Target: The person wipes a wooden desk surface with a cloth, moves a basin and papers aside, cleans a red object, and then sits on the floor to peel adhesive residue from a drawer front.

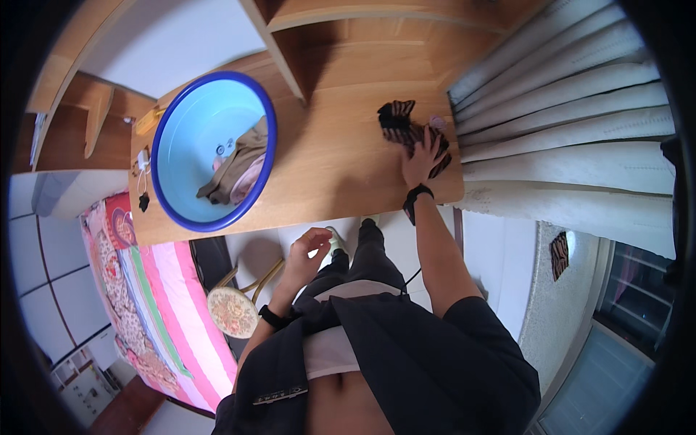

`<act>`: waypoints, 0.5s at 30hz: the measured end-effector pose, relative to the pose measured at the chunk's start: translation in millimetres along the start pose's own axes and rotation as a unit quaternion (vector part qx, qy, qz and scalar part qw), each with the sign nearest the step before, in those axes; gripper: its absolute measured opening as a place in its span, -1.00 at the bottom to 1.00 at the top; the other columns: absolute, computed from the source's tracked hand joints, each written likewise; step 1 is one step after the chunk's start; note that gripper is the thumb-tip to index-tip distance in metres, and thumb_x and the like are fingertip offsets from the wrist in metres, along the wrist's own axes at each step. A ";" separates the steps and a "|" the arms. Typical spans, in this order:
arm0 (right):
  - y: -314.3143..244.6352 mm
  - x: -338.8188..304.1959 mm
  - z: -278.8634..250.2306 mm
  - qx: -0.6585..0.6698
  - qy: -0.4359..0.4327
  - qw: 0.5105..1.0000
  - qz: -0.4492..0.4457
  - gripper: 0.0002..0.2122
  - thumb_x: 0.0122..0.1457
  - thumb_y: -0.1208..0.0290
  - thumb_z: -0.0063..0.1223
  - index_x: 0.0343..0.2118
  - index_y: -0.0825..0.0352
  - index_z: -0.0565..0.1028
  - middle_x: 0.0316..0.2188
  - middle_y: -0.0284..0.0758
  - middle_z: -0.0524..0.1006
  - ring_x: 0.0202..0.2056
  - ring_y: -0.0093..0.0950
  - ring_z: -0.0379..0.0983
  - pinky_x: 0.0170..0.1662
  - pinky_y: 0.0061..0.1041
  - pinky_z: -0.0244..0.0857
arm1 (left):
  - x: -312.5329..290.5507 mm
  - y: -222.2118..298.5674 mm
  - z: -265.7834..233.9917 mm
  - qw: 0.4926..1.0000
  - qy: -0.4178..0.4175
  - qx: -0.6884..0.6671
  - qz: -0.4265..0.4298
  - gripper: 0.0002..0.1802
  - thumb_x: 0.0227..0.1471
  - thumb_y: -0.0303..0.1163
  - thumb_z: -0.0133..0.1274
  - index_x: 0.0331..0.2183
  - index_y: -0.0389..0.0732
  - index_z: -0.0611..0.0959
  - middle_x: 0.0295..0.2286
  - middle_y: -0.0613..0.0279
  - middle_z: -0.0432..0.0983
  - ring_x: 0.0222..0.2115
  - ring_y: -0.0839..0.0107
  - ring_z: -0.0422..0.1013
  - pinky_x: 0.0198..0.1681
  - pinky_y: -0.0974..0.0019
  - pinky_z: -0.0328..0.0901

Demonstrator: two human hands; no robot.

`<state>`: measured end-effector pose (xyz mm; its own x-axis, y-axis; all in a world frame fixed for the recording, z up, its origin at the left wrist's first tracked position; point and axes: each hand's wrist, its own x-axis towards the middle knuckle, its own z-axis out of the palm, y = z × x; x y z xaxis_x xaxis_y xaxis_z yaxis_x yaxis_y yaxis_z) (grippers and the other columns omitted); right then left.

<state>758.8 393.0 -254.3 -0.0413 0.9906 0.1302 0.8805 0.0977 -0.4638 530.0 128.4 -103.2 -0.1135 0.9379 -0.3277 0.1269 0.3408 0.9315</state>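
Observation:
A bundle of black-and-brown striped cloth [396, 114] lies crumpled on the right part of the wooden desk [341, 159]. My right hand [420, 158] rests on it, fingers spread and flat, pressing rather than gripping. Beside the fingers is a small pinkish item [437, 122], too small to name. My left hand [308, 254] hangs in the air just off the desk's front edge, loosely curled, a gap between thumb and fingers and nothing in it. On the desk's left stands a light-blue basin [190, 123] with a dark-blue rim, holding brown cloth [243, 163] and pale pink cloth [249, 181].
Shelves [384, 16] rise behind the desk, and a pale curtain [565, 119] hangs along its right side. A white charger with cable [143, 161] lies left of the basin. Below are a round stool [233, 312] and a bed with pink striped bedding [190, 290].

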 end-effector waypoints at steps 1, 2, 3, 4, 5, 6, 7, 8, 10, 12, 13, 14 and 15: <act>1.2 4.7 2.1 0.070 0.077 0.994 -0.034 -0.55 0.18 0.04 0.09 -0.20 0.45 0.50 0.23 -0.11 0.20 0.26 -0.07 0.03 0.24 0.15 -0.18 | -5.9 -3.4 -3.3 1.000 -0.014 0.000 -0.025 -0.77 0.13 -0.56 0.06 -0.13 -0.31 0.54 -0.22 0.17 0.58 -0.16 0.42 0.50 -0.05 0.36 0.38; 2.2 8.2 -1.2 0.137 0.126 0.982 -0.033 -0.61 0.21 0.13 0.09 -0.19 0.46 0.50 0.17 -0.09 0.32 0.21 -0.11 0.18 0.22 0.08 -0.04 | -11.2 -7.0 -6.4 1.000 -0.016 -0.006 -0.024 -0.76 0.13 -0.55 0.06 -0.12 -0.31 0.54 -0.21 0.16 0.58 -0.15 0.41 0.50 -0.04 0.35 0.38; 2.3 8.9 -10.7 0.226 0.135 0.965 -0.005 -0.64 0.21 0.19 0.10 -0.17 0.47 0.49 0.07 -0.11 0.39 0.11 -0.17 0.27 0.14 -0.03 0.07 | -16.8 -10.9 -9.9 0.999 -0.014 -0.006 -0.038 -0.76 0.13 -0.55 0.06 -0.12 -0.31 0.54 -0.21 0.15 0.58 -0.15 0.41 0.50 -0.05 0.35 0.38; 0.1 6.2 -23.9 0.313 0.115 0.941 0.051 -0.66 0.20 0.25 0.11 -0.15 0.47 0.48 -0.02 -0.13 0.47 0.01 -0.22 0.36 0.06 -0.14 0.18 | -20.6 -15.3 -13.7 0.999 -0.007 -0.015 -0.029 -0.76 0.13 -0.55 0.06 -0.12 -0.32 0.54 -0.21 0.15 0.58 -0.15 0.41 0.50 -0.05 0.34 0.38; -6.2 2.6 -39.7 0.397 0.095 0.905 0.119 -0.68 0.20 0.31 0.12 -0.13 0.48 0.48 -0.12 -0.15 0.54 -0.10 -0.28 0.45 -0.02 -0.25 0.30 | -23.3 -20.3 -17.7 0.999 0.005 -0.017 -0.043 -0.77 0.12 -0.57 0.06 -0.13 -0.31 0.54 -0.22 0.15 0.58 -0.16 0.41 0.51 -0.07 0.36 0.39; -17.2 -5.4 -56.7 0.398 0.116 0.903 0.112 -0.66 0.19 0.37 0.13 -0.07 0.51 0.44 -0.20 -0.17 0.56 -0.23 -0.38 0.45 -0.20 -0.42 0.34 | -25.9 -25.7 -21.6 0.999 0.020 -0.025 -0.042 -0.77 0.11 -0.58 0.07 -0.14 -0.31 0.55 -0.23 0.15 0.59 -0.18 0.40 0.52 -0.09 0.37 0.40; -30.4 -17.7 -73.9 0.419 0.077 0.900 0.087 -0.66 0.18 0.41 0.13 -0.05 0.52 0.43 -0.18 -0.17 0.55 -0.23 -0.39 0.45 -0.19 -0.42 0.34 | -27.7 -31.2 -25.7 0.998 0.035 -0.033 -0.042 -0.78 0.10 -0.59 0.07 -0.15 -0.31 0.56 -0.24 0.16 0.60 -0.20 0.40 0.53 -0.10 0.38 0.41; -47.5 -35.2 -87.0 0.456 0.048 0.887 0.046 -0.65 0.16 0.45 0.14 -0.04 0.52 0.42 -0.15 -0.18 0.55 -0.23 -0.39 0.45 -0.18 -0.42 0.34 | -29.1 -36.7 -29.3 0.995 0.060 -0.067 -0.046 -0.78 0.10 -0.60 0.07 -0.16 -0.31 0.56 -0.24 0.15 0.60 -0.21 0.41 0.53 -0.11 0.38 0.41; -95.5 -78.8 -85.5 0.463 0.079 0.883 -0.015 -0.69 0.14 0.49 0.14 -0.08 0.51 0.44 -0.03 -0.20 0.47 -0.11 -0.42 0.45 -0.13 -0.50 0.35 | -28.0 -46.5 -36.0 0.983 0.107 -0.126 -0.075 -0.78 0.10 -0.61 0.07 -0.16 -0.31 0.56 -0.24 0.14 0.59 -0.23 0.42 0.53 -0.11 0.40 0.39; -140.2 -119.8 -61.4 0.536 -0.010 0.844 -0.008 -0.65 0.08 0.38 0.21 -0.13 0.48 0.45 0.17 -0.11 0.26 0.11 -0.22 0.27 0.08 -0.23 0.18 | -30.1 -52.6 -42.0 0.978 0.130 -0.153 -0.057 -0.77 0.09 -0.61 0.07 -0.16 -0.31 0.55 -0.25 0.12 0.59 -0.23 0.42 0.51 -0.11 0.40 0.37; -156.4 -139.1 -46.4 0.431 -0.040 0.897 -0.091 -0.61 0.04 0.32 0.25 -0.15 0.47 0.44 0.25 -0.06 0.15 0.22 -0.12 0.15 0.18 -0.09 0.06 | -32.4 -54.4 -44.8 0.975 0.136 -0.166 -0.057 -0.77 0.09 -0.61 0.07 -0.15 -0.32 0.54 -0.25 0.13 0.59 -0.22 0.43 0.51 -0.11 0.41 0.37; -165.4 -156.0 -33.9 0.156 -0.049 0.953 -0.255 -0.56 0.00 0.25 0.28 -0.17 0.46 0.44 0.32 -0.02 0.03 0.30 -0.01 -0.01 0.26 0.09 -0.12 | -35.6 -55.3 -47.8 0.972 0.140 -0.178 -0.061 -0.77 0.09 -0.61 0.07 -0.15 -0.32 0.54 -0.26 0.13 0.59 -0.22 0.43 0.50 -0.11 0.41 0.37; -175.9 -165.4 -16.6 0.139 -0.094 0.949 -0.268 -0.55 -0.03 0.19 0.28 -0.20 0.45 0.44 0.34 0.00 -0.03 0.31 0.06 -0.10 0.26 0.19 -0.27 | -40.0 -55.3 -50.8 0.975 0.132 -0.171 -0.048 -0.76 0.10 -0.62 0.06 -0.14 -0.31 0.53 -0.26 0.15 0.58 -0.21 0.44 0.49 -0.10 0.41 0.36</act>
<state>618.6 210.4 -179.8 -0.5540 0.7888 0.2663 0.5523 0.5876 -0.5914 477.5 68.8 -133.5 -0.3648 0.8379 -0.4061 -0.2270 0.3430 0.9115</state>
